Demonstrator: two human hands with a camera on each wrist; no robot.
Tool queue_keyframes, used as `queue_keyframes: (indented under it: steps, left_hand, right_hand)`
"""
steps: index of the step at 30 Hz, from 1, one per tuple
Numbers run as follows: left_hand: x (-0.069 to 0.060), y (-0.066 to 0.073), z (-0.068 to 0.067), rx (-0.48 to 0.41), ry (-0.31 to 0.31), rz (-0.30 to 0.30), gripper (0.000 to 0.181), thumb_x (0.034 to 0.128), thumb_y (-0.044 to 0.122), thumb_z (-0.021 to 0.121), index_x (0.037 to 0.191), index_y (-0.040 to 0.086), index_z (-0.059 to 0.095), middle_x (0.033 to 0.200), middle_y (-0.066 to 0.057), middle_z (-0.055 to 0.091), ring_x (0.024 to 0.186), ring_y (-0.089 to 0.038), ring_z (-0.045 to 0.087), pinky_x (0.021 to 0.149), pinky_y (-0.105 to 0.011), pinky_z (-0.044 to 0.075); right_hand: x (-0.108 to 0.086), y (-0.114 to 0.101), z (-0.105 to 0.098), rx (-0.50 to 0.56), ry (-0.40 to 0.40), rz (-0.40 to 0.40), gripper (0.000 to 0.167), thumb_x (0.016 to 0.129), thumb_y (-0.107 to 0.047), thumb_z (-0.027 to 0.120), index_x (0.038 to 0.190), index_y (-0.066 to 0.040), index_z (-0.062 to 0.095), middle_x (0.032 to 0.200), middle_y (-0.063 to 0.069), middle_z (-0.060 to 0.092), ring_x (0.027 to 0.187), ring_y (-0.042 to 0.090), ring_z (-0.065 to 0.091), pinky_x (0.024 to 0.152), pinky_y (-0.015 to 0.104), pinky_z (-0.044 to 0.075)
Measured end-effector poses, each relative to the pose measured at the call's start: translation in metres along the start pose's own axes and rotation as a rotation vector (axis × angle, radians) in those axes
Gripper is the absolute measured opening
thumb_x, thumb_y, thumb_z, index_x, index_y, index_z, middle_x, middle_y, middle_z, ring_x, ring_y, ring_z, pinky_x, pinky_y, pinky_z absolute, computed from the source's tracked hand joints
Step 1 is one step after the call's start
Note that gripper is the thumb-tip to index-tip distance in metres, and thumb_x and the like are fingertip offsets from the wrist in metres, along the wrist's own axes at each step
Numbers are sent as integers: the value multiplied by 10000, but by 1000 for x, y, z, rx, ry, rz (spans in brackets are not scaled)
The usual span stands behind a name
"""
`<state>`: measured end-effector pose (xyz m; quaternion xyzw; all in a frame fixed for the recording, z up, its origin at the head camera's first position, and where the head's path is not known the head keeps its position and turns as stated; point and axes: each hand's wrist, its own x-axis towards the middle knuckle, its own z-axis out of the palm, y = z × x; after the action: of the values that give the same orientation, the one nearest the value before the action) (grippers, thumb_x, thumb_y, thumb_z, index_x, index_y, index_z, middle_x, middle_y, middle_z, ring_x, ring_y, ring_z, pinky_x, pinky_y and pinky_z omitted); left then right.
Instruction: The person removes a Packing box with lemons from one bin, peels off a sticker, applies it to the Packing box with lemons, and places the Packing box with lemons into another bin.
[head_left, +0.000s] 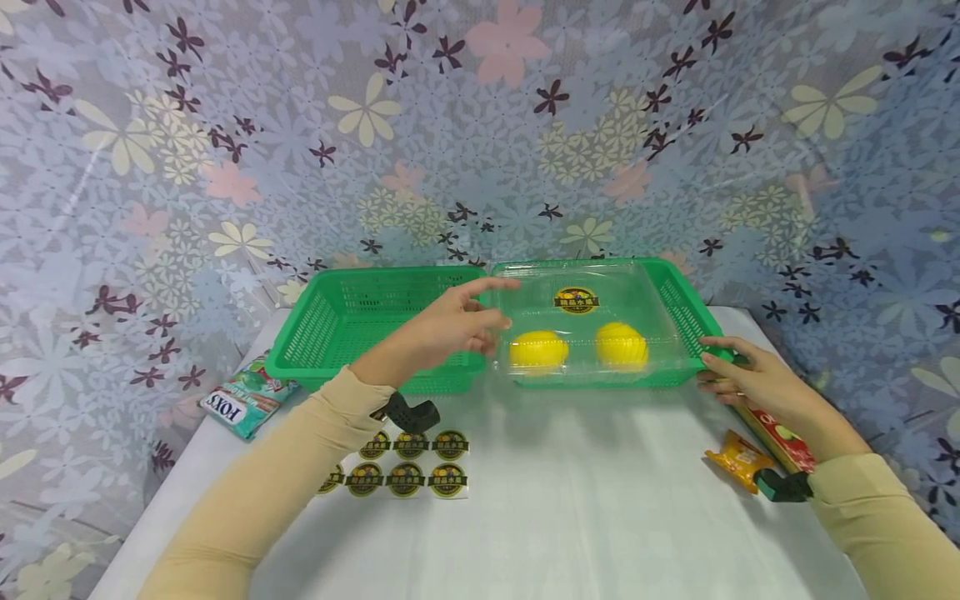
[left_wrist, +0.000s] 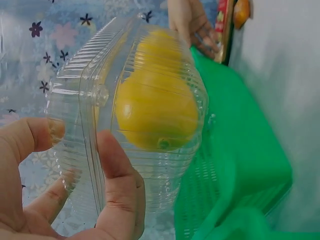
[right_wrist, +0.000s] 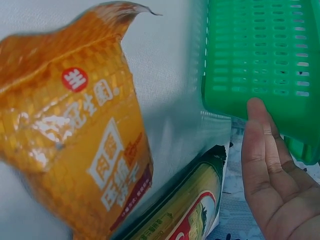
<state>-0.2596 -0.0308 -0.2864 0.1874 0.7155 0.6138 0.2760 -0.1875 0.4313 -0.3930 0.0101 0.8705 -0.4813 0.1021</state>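
Note:
A clear plastic clamshell box [head_left: 517,367] with a round label holds two yellow fruits [head_left: 538,352]. It lies over the right green basket [head_left: 686,312]. My left hand [head_left: 450,329] grips its left end, index finger over the top; in the left wrist view, thumb and fingers [left_wrist: 117,160] lie on either side of the plastic edge. My right hand [head_left: 761,379] holds the basket's front right corner, with fingertips against the green wall in the right wrist view. Whether the box touches the basket's bottom cannot be told.
A second green basket [head_left: 375,333] stands at left, beside a teal FOX'S packet [head_left: 243,396]. A sheet of round stickers [head_left: 405,479] lies in front. Near my right wrist are an orange snack packet [head_left: 738,458] and a long red-and-green package [head_left: 780,437].

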Motion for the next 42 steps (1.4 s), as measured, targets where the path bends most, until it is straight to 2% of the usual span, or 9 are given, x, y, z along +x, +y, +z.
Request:
queue_keyframes:
  steps: [6,10,13,17,22,25,31,37,42]
  left_hand:
    - [16,12,-7,29,4,-21,553,1064,112,639,1563,329,543,1361,-179,487,728,-236,573,834,-434,571]
    - [26,18,-10,45,-4,-27,562,1069,136,630,1593,298,510,1417,-186,528,729,-235,600,936,-544,557]
    - [36,20,-12,57,-5,-27,551,1077,147,620,1594,298,503,1477,-166,537,732,-233,596,906,-518,567]
    - [49,21,-12,74,0,-30,555,1086,150,607,1606,302,487,1498,-157,550,751,-235,592,793,-385,576]
    - [63,22,-8,97,-4,-51,573,1084,156,603,1624,288,464,1489,-158,574,784,-220,594,862,-410,563]
    - [73,20,-6,84,-11,-73,569,1074,140,613,1608,283,479,1499,-168,551,766,-215,585,831,-392,555]
    - [93,11,-2,65,-1,-121,603,1059,118,639,1624,241,469,1402,-160,584,707,-214,572,775,-356,567]
    - [102,1,1,106,21,-155,563,1078,141,609,1615,249,474,1426,-168,609,702,-207,572,761,-339,591]
    - [109,-5,4,133,-4,-168,543,1099,174,583,1624,231,459,1451,-146,578,701,-208,576,720,-319,576]
  right_hand:
    - [1,1,1,-6,5,13,799,1142,-479,477,1707,-7,168,1487,365,562,1068,123,787,929,353,650]
    - [1,1,1,-10,6,12,805,1139,-486,481,1706,-6,172,1476,367,569,1076,145,788,934,362,650]
    - [0,0,0,-11,6,10,809,1137,-489,484,1705,-5,173,1468,374,577,1069,147,788,929,359,651]
    - [1,-1,0,-7,5,14,812,1136,-487,489,1707,-5,171,1461,374,587,1066,153,789,924,359,652]
    - [1,0,0,-10,7,20,806,1138,-480,489,1709,-9,170,1462,365,591,1074,163,789,925,366,652]
    - [1,0,0,-18,9,25,794,1142,-472,485,1712,-18,169,1469,364,586,1077,165,788,926,365,652]
    - [0,-1,1,-39,20,34,792,1140,-476,489,1717,-36,172,1455,353,605,1062,159,789,910,351,655]
    - [1,-4,1,-55,29,35,800,1136,-488,495,1721,-46,177,1442,348,616,1048,156,789,902,355,656]
    - [-1,-5,0,-41,14,41,812,1135,-499,486,1722,-40,161,1453,357,608,1052,136,784,895,348,655]
